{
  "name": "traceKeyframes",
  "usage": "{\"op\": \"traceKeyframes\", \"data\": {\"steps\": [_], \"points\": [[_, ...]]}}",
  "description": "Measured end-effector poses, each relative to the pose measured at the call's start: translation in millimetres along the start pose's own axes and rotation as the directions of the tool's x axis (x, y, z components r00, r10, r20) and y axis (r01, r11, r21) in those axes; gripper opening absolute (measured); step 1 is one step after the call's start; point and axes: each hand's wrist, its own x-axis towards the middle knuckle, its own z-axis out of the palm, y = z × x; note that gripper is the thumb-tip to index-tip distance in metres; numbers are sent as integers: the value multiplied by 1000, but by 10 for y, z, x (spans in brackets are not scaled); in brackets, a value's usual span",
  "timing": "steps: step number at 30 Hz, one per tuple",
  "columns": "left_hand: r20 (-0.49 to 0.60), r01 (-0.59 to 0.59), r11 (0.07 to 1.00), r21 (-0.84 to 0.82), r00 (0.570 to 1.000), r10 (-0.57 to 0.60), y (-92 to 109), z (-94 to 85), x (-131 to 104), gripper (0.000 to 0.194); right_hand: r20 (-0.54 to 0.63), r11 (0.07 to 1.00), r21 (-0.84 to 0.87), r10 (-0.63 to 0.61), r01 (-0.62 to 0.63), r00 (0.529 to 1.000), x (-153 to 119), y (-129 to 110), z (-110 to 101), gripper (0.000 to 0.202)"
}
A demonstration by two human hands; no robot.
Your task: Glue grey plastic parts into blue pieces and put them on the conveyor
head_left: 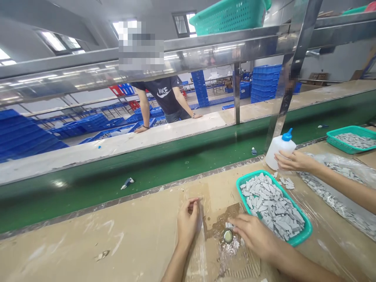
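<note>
My left hand (188, 221) is above the cardboard, thumb and fingertips pinched together; whatever they hold is too small to make out. To its right, my right hand (254, 235) pinches a small light-grey plastic piece (229, 225) just above a small round dish (228, 235), which looks like a bottle cap with pale contents. The dish rests on a wet, stained patch of cardboard (213, 227). Beyond my right hand, a green basket (307, 235) is filled with similar grey pieces (272, 203).
Another person's hand (293, 160) grips a white squeeze bottle (279, 150) with a blue nozzle. A plastic bag of grey pieces (337, 192) lies at right, near a second green basket (349, 147). A green conveyor belt (164, 164) runs behind; a person (161, 94) leans beyond it.
</note>
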Motion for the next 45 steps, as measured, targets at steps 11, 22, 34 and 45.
{"op": "traceKeyframes", "data": {"steps": [11, 22, 34, 45], "points": [[-45, -14, 1000, 19, 999, 15, 36, 93, -63, 21, -170, 990, 3, -140, 143, 975, -54, 93, -48, 24], [-56, -94, 996, 10, 994, 94, 20, 129, -68, 18, -1, 841, -317, -462, 438, 887, -54, 81, -86, 32], [-44, -104, 995, 0, 994, 104, 38, 125, -61, 19, 37, 862, -285, -427, 420, 903, -60, 31, -89, 28], [-55, -83, 993, -83, 995, 78, 33, 128, -51, 19, 15, 875, -252, -424, 414, 905, -54, -6, -114, 29]]}}
